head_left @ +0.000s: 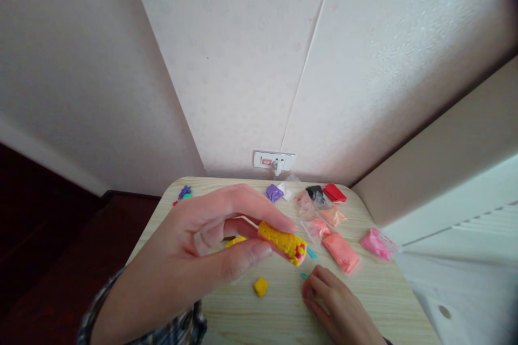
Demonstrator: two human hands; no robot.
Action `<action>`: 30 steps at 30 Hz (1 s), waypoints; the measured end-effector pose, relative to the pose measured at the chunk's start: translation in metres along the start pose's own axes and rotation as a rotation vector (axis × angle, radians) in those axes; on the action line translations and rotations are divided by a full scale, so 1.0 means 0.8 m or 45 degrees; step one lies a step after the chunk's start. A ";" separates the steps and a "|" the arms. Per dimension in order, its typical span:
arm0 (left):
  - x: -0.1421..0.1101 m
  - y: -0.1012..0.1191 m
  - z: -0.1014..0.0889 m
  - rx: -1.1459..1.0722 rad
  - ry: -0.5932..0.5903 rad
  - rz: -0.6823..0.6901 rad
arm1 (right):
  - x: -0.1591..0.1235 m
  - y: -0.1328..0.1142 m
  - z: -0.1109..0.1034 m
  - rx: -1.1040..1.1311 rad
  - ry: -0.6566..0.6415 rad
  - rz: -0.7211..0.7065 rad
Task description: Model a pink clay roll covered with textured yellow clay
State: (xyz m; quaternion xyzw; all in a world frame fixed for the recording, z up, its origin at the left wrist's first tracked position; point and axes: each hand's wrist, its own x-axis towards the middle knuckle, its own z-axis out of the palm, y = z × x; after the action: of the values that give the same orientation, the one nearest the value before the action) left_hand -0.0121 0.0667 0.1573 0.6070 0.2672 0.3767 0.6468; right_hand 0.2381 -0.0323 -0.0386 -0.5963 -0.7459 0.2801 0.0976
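My left hand (202,248) is raised over the table, pinching a modelling clay piece (285,241) between thumb and fingers. The piece is a short roll with a bumpy yellow top, pinkish clay along its lower side and red bits at the right end. My right hand (334,304) is low at the table's front right, its fingers curled together. A thin teal clay tool (304,276) pokes out from its fingertips, mostly hidden. Another teal strip (311,252) shows behind the roll. A small yellow clay lump (260,287) lies on the table between my hands.
On the wooden table (275,318) lie a purple clay packet (274,192), a black packet (315,193), a red packet (335,193), a coral packet (342,252) and a pink packet (378,244). Small purple clay shapes (185,191) sit back left. A wall socket (274,160) holds a plug.
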 end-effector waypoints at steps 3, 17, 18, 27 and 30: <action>0.000 0.000 0.002 -0.008 0.001 -0.004 | -0.005 0.000 0.011 -0.061 -0.025 0.001; 0.001 -0.003 0.006 -0.047 0.003 -0.043 | 0.002 -0.002 -0.001 -0.040 0.095 -0.114; 0.000 -0.003 0.006 -0.044 0.001 -0.031 | 0.005 -0.005 -0.013 0.000 0.112 -0.148; 0.001 -0.007 0.001 -0.023 -0.053 -0.017 | 0.034 -0.078 -0.148 0.391 0.337 -0.513; 0.002 -0.007 0.001 -0.035 -0.030 -0.012 | 0.042 -0.096 -0.173 0.694 0.268 -0.628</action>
State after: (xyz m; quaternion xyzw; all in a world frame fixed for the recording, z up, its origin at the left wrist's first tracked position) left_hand -0.0101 0.0677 0.1523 0.6011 0.2571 0.3702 0.6599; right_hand 0.2314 0.0312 0.1097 -0.3765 -0.7510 0.3738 0.3931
